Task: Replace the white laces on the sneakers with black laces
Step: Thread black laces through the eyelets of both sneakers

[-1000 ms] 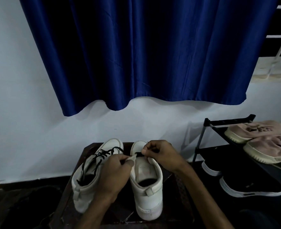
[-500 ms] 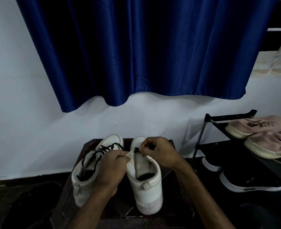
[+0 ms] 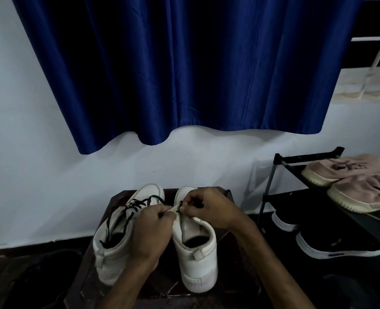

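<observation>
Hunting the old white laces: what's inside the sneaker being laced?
The sneaker shows only a dark hollow, no white lace. Deeper is too dark, and the left hand and right hand cover its front, where a black lace shows.

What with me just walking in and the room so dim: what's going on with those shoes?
A person is relacing white high-top sneakers on a dark table. The left sneaker already carries a loosely threaded black lace. At the toe end of the right sneaker, the left hand pinches the upper's edge while the right hand pinches a lace end by the lowest eyelets. No lacing shows further up it.
</observation>
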`<state>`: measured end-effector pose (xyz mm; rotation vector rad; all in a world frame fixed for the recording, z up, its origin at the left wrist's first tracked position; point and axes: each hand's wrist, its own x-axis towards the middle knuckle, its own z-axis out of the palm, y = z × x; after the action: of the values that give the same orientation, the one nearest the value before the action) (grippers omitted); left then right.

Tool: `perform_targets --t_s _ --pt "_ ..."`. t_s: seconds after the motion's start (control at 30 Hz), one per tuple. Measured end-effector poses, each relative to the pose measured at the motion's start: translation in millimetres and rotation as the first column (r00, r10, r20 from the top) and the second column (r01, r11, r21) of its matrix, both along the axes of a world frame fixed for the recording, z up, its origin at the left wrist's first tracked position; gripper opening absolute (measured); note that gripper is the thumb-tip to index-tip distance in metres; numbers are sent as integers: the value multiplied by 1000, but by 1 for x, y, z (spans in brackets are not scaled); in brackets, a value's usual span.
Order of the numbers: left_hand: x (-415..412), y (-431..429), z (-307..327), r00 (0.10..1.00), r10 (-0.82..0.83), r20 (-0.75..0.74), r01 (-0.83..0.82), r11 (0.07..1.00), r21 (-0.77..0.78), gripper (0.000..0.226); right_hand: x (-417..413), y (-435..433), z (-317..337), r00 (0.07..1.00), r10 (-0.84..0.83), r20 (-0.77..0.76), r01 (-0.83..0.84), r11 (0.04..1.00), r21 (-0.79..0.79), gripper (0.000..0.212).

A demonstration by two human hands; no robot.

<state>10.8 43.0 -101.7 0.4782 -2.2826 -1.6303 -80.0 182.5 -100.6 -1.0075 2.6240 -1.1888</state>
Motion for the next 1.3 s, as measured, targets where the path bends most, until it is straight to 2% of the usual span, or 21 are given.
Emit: perform_targets --t_s 0.17,0.27,0.33,0.37,0.47,0.57,0.63,0.7,0.73,0.83,0.9,0.97,1.03,1.1,1.13,1.23,1.3 --pt "0 2 1 999 -15 38 16 999 -32 26 1 -4 3 997 31 -77 -26 998 64 12" --pt "-3 -2 -2 995 -10 101 -2 993 118 42 1 -3 3 998 0 -57 3 998 58 13" --pt "-3 -5 -6 996 -31 88 17 987 162 27 2 -2 2 997 -43 -69 45 998 36 11" --pt "-2 -5 -9 996 -47 74 36 989 146 20 2 -2 2 995 -55 -88 58 998 35 10" --pt "-3 -1 -11 998 -27 53 22 995 95 20 3 1 -1 986 -95 -135 100 994 32 13" --pt "-3 6 -13 999 12 33 -12 1000 -7 20 13 9 -1 919 -296 -261 281 955 -92 20" --pt "0 14 -17 1000 7 26 -7 1000 -16 15 35 15 2 891 -373 -258 350 927 -132 39" --pt "5 18 -26 999 -17 51 13 997 80 12 60 15 0 908 -320 -271 345 938 45 58" --pt "7 19 -30 998 -31 61 21 988 152 13 68 15 -4 910 -289 -298 339 932 132 61" --pt "9 17 -35 995 -70 67 36 911 411 14 68 19 -13 901 -303 -310 353 928 121 46" --pt "20 13 -32 992 -99 80 47 869 493 16 64 20 -13 904 -320 -284 360 927 102 33" --pt "35 5 -33 985 -143 92 95 911 402 14 64 20 -12 909 -330 -256 362 928 90 30" --pt "46 -5 -37 965 -204 163 191 977 93 12 65 19 -13 911 -331 -245 361 929 87 31" --pt "49 -6 -34 956 -197 218 252 932 -261 10 65 19 -13 910 -333 -249 362 929 80 27" --pt "47 -4 -29 969 -158 191 219 907 -361 11 65 18 -13 909 -331 -253 359 930 74 24" --pt "31 10 -16 998 -59 -24 43 905 -423 23 68 17 -11 912 -315 -262 344 937 70 26" --pt "15 17 -15 996 -84 -18 68 903 -424 29 68 17 -10 915 -311 -257 339 938 74 33"
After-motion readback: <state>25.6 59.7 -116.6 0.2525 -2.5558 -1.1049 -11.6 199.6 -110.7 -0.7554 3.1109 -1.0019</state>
